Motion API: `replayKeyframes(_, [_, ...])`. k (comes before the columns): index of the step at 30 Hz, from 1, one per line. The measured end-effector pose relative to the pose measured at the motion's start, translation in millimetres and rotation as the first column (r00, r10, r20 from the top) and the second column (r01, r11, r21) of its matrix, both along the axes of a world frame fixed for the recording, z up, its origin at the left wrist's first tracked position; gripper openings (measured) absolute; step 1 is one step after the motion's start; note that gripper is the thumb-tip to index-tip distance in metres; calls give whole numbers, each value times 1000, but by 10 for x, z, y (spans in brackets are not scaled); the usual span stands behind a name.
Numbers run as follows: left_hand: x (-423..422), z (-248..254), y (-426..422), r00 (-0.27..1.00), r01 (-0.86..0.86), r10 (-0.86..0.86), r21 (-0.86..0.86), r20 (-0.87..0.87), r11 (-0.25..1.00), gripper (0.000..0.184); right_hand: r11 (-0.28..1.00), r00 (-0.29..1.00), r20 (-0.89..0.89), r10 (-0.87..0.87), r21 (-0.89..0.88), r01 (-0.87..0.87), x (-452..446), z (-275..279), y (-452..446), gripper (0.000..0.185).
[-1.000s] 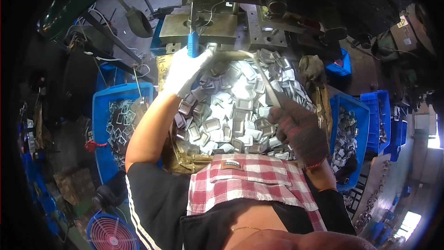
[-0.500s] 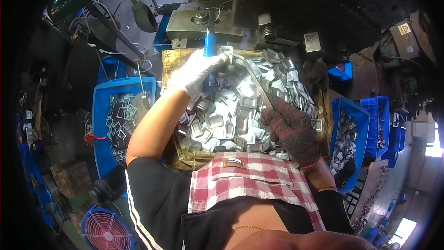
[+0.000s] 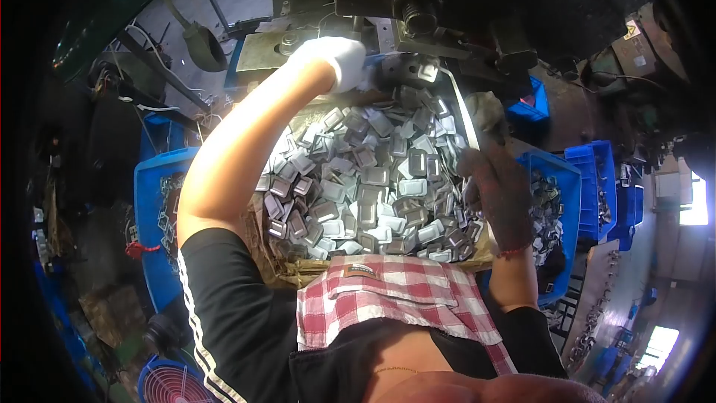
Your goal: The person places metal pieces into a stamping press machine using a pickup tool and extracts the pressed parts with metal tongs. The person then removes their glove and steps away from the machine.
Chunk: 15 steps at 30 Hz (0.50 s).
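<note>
My left hand [image 3: 332,60], in a white glove, reaches to the edge of the press. Its fingers are closed round a blue-handled tool [image 3: 373,60], mostly hidden by the glove and blurred. My right hand [image 3: 498,190], in a dark knitted glove, is closed on long metal tweezers [image 3: 464,110] that point up toward the press. At the tweezers' far end is a small rectangular metal part [image 3: 427,72], close to the die. Between my arms lies a heap of shallow rectangular metal pieces [image 3: 373,175].
Dark press parts with a coil spring [image 3: 418,15] overhang the far side. A steel block [image 3: 261,56] stands at the back left. Blue bins of metal pieces flank the heap, one left [image 3: 149,201] and one right [image 3: 570,216]. A fan [image 3: 175,382] sits lower left.
My left hand has moved up toward the press with the blue-handled tool. The tweezers have swung right and upward, and their tip has come away from my left hand. My view has shifted slightly.
</note>
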State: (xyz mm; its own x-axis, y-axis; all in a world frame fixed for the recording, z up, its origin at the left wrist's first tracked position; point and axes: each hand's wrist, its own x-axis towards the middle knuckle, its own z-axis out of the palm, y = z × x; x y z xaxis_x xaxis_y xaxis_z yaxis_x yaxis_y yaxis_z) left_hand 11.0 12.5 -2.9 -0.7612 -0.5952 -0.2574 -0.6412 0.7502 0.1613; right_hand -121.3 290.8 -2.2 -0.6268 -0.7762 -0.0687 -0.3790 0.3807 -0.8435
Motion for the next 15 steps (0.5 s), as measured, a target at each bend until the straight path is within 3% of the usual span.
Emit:
replayKeyframes(1, [-79, -43, -32, 1000, -13, 13, 7, 3, 1000, 32, 1000, 1000, 12, -5, -8, 5, -14, 2, -61, 25])
replayKeyframes(3, [-76, -62, -25, 999, -40, 41, 35, -35, 999, 31, 989, 938, -323, 122, -46, -144, -119, -74, -176, 24])
replayKeyframes(5, [70, -292, 8, 940, -164, 146, -33, -308, 986, 31, 990, 946, -307, 103, -65, -129, -119, -90, -288, 24])
replayKeyframes(7, [260, -498, 84, 842, -264, 207, -46, -499, 963, 33, 997, 996, 70, -57, -49, 61, 21, -42, -424, 28])
replayKeyframes(10, [548, -542, 360, 923, -247, 239, 12, -303, 969, 35, 993, 981, 194, 7, -115, 15, -38, -158, -447, 34])
replayKeyframes(15, [654, -859, 491, 901, -236, 217, -6, -375, 972, 36, 991, 941, 332, 67, -129, -25, -94, -352, -520, 39])
